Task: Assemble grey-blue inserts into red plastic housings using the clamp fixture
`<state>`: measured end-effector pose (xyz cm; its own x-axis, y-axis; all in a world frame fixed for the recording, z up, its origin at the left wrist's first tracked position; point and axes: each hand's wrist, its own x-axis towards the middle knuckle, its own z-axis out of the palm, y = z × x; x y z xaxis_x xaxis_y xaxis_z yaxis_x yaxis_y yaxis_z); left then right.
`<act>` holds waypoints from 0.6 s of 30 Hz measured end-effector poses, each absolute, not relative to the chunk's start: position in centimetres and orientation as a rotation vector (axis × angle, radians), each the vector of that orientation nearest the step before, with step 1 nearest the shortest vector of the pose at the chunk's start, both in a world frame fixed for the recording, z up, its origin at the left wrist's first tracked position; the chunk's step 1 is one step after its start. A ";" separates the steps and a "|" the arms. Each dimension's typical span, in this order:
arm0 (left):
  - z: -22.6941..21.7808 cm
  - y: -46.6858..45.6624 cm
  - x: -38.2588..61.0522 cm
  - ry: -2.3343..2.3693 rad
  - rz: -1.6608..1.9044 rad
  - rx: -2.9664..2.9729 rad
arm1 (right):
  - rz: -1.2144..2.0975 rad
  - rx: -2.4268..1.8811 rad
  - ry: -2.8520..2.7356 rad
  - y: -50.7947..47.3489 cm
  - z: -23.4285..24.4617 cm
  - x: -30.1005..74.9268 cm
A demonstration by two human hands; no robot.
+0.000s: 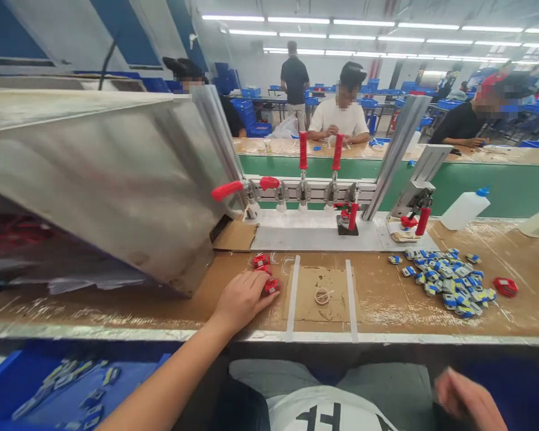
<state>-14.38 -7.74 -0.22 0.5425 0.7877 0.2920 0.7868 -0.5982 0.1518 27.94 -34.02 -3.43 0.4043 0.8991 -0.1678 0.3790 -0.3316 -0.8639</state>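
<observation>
My left hand [241, 298] rests on the bench with its thumb and fingers closed around a small red plastic casing [272, 287]. Just beyond the fingertips lies another red casing [261, 260], and one more is partly covered by the fingers. To the right of this hand is a cardboard pad [305, 308] held by two white strips, with a small round ring [322, 296] on it. My right hand [465, 395] is low at the right, below the bench edge and beside my leg. Motion blurs its fingers, so I cannot make out whether it holds anything.
A heap of blue-and-grey parts [453, 281] lies at right, near a lone red casing [505, 287]. Behind stands a clamp fixture [314, 233] with red handles. A white bottle [465, 209], large metal box [94, 179] and blue bin [139, 365] surround the workplace. Several people work beyond.
</observation>
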 end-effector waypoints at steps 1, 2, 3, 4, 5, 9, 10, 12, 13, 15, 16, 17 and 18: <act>0.2 -7.7 -13.8 1.366 0.585 2.728 | 0.903 -1.792 -0.989 -32.7 -3.2 26.9; 0.6 -7.5 -13.0 1.339 0.650 2.673 | 0.921 -1.673 -0.930 -31.4 -2.9 25.7; 1.1 -7.2 -11.9 1.321 0.711 2.596 | 0.944 -1.539 -0.938 -30.0 -2.5 24.3; 1.6 -6.8 -10.6 1.308 0.763 2.502 | 0.949 -1.399 -1.003 -28.5 -2.2 22.9; 2.0 -6.1 -9.1 1.288 0.803 2.401 | 0.928 -1.277 -1.104 -27.1 -1.8 21.5; 2.0 -2.6 -2.2 1.086 0.895 2.044 | 0.749 -1.129 -1.384 -20.1 0.0 17.9; 1.6 -1.9 -0.7 1.044 0.915 1.996 | 0.715 -1.128 -1.368 -18.0 0.5 17.7; 0.5 -1.0 1.3 1.031 0.940 1.991 | 0.650 -1.124 -1.263 -13.6 1.4 18.2; 0.0 -0.8 1.9 1.044 0.940 2.025 | 0.615 -1.110 -1.263 -11.5 1.6 18.8; -0.9 -0.6 2.2 1.064 0.903 2.116 | 0.552 -1.074 -1.369 -8.1 1.7 20.0; -1.1 -0.6 2.1 1.059 0.868 2.148 | 0.530 -1.069 -1.447 -6.9 1.4 20.5; -1.2 -0.5 1.9 1.053 0.831 2.165 | 0.516 -1.074 -1.532 -6.1 1.0 20.9; -1.3 -0.4 1.7 1.059 0.806 2.167 | 0.508 -1.088 -1.611 -5.6 0.5 21.0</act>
